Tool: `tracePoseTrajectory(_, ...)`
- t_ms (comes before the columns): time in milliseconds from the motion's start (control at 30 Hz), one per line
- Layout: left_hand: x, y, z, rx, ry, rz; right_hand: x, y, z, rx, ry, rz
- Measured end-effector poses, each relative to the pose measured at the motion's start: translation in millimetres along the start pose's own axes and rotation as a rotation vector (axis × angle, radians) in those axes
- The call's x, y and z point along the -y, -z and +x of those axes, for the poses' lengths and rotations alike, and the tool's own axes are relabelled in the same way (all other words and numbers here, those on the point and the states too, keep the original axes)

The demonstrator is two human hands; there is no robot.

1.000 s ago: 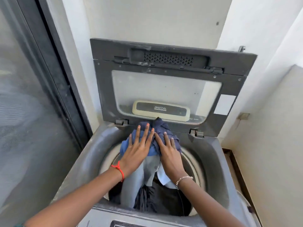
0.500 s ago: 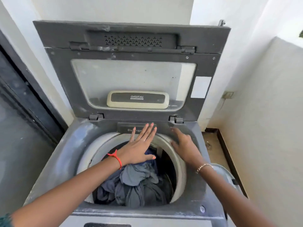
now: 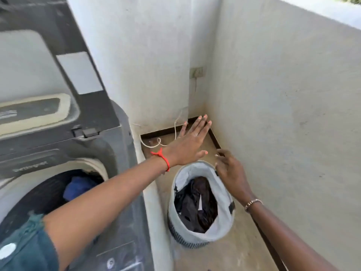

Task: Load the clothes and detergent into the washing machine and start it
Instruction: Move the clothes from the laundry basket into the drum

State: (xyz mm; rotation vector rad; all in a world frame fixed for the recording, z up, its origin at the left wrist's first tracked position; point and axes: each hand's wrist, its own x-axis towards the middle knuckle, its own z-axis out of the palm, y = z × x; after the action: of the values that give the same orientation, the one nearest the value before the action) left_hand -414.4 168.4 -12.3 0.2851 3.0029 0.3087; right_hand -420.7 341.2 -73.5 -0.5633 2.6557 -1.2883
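Observation:
The grey top-loading washing machine [image 3: 109,149] stands at the left with its lid [image 3: 64,61] raised; blue and dark clothes [image 3: 78,187] lie in its drum. To its right on the floor sits a pale laundry basket [image 3: 220,218] holding dark clothes [image 3: 197,202]. My left hand [image 3: 188,143], with a red thread on the wrist, hovers flat and empty above the basket's far rim. My right hand [image 3: 229,169], fingers spread and empty, is at the basket's right rim; whether it touches the rim is unclear. No detergent is visible.
White walls [image 3: 283,114] close in a narrow corner behind and to the right of the basket. A white cord [image 3: 156,143] lies coiled on the tan floor near the machine's back. A wall socket [image 3: 198,72] sits in the corner.
Both hands have left the machine's drum and swung right to above the laundry basket. The view has turned right, from the drum to the floor corner.

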Motion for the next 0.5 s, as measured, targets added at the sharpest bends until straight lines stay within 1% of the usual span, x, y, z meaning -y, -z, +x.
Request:
tracePoseTrajectory(133, 7.4, -91.3, 84.0, 0.268, 0.114, -0.028, -97.2, -35.9, 7.8, 0.114, -0.150, 0.000)
tracePoseTrajectory(233, 23.9, -185.6, 112.9, 0.417, 0.247, -0.126, -167.2, -81.7, 4.9, 0.214, -0.283, 0.025)
tracePoseTrajectory(300, 35.1, -259.2, 116.3, 0.528, 0.286, -0.155, -215.3, -118.1, 0.4, 0.302, -0.351, -0.005)
tracePoseTrajectory(400, 49.7, -363.6, 104.8, 0.658, 0.326, -0.162, -276.3, -172.4, -8.3, 0.402, -0.406, -0.079)
tracePoseTrajectory(467, 58.9, -399.9, 91.6, 0.724, 0.371, -0.145, -295.7, -190.8, -4.3, 0.454, -0.447, -0.147)
tracePoseTrajectory(500, 60.7, -438.8, 82.8, 0.773, 0.384, -0.139, -322.5, -213.5, -10.6, 0.497, -0.443, -0.186)
